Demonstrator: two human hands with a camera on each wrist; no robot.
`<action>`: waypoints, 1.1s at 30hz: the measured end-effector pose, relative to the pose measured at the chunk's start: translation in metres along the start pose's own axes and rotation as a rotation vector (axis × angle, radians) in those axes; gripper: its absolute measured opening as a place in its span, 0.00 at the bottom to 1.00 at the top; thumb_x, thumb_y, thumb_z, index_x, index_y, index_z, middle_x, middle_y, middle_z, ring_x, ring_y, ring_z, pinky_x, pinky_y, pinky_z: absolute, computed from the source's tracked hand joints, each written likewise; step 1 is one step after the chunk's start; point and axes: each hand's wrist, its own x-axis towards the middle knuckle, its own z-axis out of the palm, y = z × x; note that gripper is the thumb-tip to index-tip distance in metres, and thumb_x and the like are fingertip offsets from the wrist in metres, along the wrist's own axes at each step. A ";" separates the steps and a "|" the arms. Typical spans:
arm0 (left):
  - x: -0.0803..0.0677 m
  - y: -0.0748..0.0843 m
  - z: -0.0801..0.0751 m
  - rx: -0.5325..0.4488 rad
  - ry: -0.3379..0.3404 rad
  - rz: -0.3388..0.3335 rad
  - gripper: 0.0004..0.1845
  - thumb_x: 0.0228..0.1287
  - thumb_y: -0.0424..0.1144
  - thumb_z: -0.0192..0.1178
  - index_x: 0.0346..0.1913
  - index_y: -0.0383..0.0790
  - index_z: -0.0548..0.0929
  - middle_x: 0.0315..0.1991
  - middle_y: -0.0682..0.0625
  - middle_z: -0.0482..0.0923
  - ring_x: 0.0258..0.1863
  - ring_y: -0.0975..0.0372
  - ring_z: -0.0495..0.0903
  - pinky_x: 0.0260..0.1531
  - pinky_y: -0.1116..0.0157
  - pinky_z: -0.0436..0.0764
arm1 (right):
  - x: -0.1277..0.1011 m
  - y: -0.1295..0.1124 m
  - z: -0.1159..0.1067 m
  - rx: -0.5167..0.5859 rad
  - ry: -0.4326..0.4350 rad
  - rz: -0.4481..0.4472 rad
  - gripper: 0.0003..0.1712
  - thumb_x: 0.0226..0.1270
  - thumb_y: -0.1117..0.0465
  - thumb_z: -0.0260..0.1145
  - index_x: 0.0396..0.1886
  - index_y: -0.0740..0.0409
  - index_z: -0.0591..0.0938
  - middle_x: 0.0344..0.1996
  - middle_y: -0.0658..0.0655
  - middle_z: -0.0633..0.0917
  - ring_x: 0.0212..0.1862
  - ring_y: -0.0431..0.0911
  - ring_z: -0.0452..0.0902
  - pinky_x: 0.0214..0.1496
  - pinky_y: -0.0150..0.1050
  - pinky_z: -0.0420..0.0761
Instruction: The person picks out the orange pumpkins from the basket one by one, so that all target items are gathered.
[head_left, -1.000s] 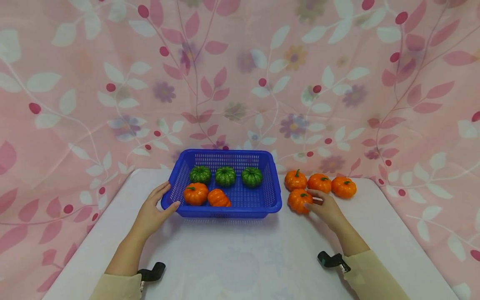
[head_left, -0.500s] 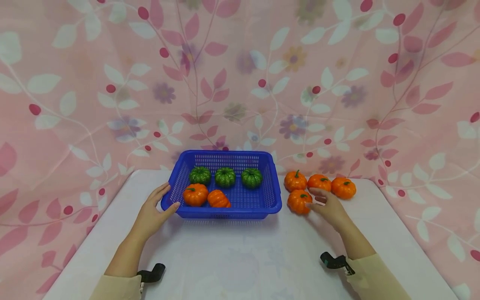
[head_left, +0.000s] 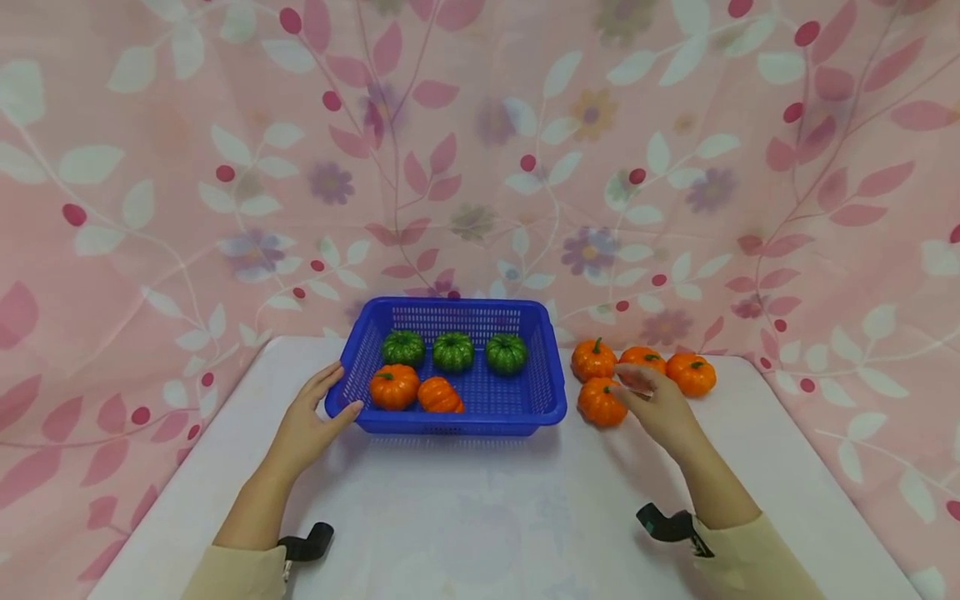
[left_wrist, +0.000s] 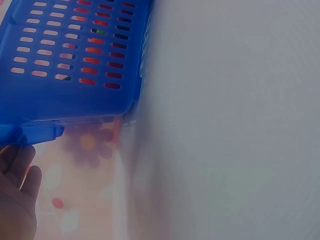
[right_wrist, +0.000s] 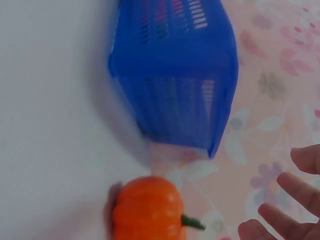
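A blue plastic basket (head_left: 450, 427) holds three green pumpkins, one of them the middle green pumpkin (head_left: 452, 352). In front of these, inside the basket, are an upright orange pumpkin (head_left: 393, 387) and another orange pumpkin (head_left: 439, 395) on its side. My left hand (head_left: 303, 425) spans the basket's left front corner, fingers extended at the rim. In the left wrist view its fingertips are right under the rim. My right hand (head_left: 660, 410) hovers beside the front orange pumpkin (head_left: 602, 402), fingers spread and holding nothing. In the right wrist view the fingers (right_wrist: 300, 192) stand apart from that pumpkin.
Behind the right hand sit three more orange pumpkins, including the left one (head_left: 593, 361) and the right one (head_left: 692, 375). A white-covered table (head_left: 480, 517) bears everything. Close behind it hangs a pink floral cloth (head_left: 480, 167). Black wrist cameras sit at both cuffs.
My right hand, earlier with its fingers around the front orange pumpkin's right side, has drawn up and back from it. The pumpkin stays in place. The left hand has not moved at the basket.
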 end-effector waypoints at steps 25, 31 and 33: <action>-0.002 0.001 0.002 0.010 0.022 0.016 0.40 0.65 0.49 0.68 0.73 0.32 0.66 0.76 0.42 0.59 0.75 0.41 0.55 0.68 0.34 0.58 | 0.027 -0.083 0.090 0.260 0.046 -0.281 0.18 0.73 0.58 0.66 0.57 0.63 0.81 0.57 0.60 0.81 0.61 0.56 0.75 0.63 0.53 0.78; -0.001 0.002 0.001 0.004 0.026 0.020 0.39 0.65 0.46 0.68 0.73 0.32 0.66 0.76 0.42 0.59 0.75 0.40 0.55 0.67 0.34 0.58 | 0.035 -0.096 0.119 0.238 0.002 -0.288 0.17 0.72 0.58 0.66 0.57 0.61 0.81 0.56 0.58 0.81 0.59 0.54 0.75 0.62 0.51 0.79; -0.001 0.002 0.001 0.003 0.024 0.019 0.40 0.65 0.48 0.68 0.73 0.32 0.66 0.76 0.42 0.59 0.75 0.40 0.55 0.67 0.34 0.58 | 0.038 -0.100 0.128 0.224 -0.015 -0.294 0.17 0.72 0.59 0.66 0.56 0.60 0.81 0.56 0.59 0.80 0.59 0.56 0.75 0.61 0.51 0.79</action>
